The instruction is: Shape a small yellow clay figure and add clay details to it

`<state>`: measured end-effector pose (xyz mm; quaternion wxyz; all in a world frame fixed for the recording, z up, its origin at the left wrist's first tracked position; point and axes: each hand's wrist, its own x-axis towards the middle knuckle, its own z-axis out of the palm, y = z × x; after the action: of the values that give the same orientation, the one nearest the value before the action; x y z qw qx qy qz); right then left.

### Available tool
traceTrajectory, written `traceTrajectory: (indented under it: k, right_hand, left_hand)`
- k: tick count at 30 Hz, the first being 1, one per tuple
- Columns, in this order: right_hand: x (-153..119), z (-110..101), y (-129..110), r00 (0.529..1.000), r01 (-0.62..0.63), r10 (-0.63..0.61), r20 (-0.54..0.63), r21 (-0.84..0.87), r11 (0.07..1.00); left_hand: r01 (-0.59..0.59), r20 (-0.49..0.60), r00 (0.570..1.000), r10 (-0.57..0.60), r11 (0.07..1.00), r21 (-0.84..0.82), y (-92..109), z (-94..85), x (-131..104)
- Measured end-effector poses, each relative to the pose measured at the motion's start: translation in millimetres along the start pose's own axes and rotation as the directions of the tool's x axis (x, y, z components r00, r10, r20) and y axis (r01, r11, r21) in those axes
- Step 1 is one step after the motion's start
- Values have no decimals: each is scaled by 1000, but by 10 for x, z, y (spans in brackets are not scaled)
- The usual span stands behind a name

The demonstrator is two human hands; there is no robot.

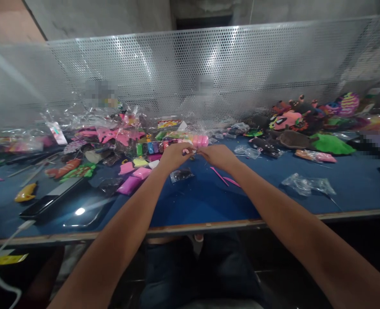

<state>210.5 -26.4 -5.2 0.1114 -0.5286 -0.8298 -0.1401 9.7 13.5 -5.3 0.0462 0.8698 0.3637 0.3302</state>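
My left hand (176, 155) and my right hand (218, 156) meet over the middle of the blue table (190, 206). The fingers of both are pinched around something small and pale pinkish between them, too small to name. Just behind them stands a row of soft coloured packets, with a pink packet (203, 140) at its right end. Left of my left hand lie a purple packet (129, 185) and several pink ones. Under the hands is a clear bag (181, 175) with something dark inside. Two thin pink strips (220, 177) rest below my right hand.
A perforated metal screen (164, 64) rises behind the table. At left lie a dark phone-like slab (77, 206) with a white cable (11, 240) and a yellow clay-like shape (25, 192). Crumpled clear plastic (309, 184), a green piece (333, 144) and colourful figures (286, 120) lie at right.
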Motion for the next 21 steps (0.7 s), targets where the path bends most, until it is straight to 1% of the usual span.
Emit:
traceTrajectory:
  k: [5,10,17,21]
  right_hand:
    - [2,9,-22,1000,-2,2,-5,0,1000]
    - [-9,-29,-87,1000,-21,21,1,-21,1000]
    - [-3,-62,-118,998,-25,29,57,-59,998]
    - [-6,3,-105,999,-39,40,24,-46,998]
  left_hand:
    - [6,-27,1000,-7,1000,-6,-34,41,15]
    - [31,-30,999,-31,999,-13,-47,51,18]
    - [72,10,997,-72,997,-7,-7,25,12]
    - [40,48,998,-41,999,6,15,22,11]
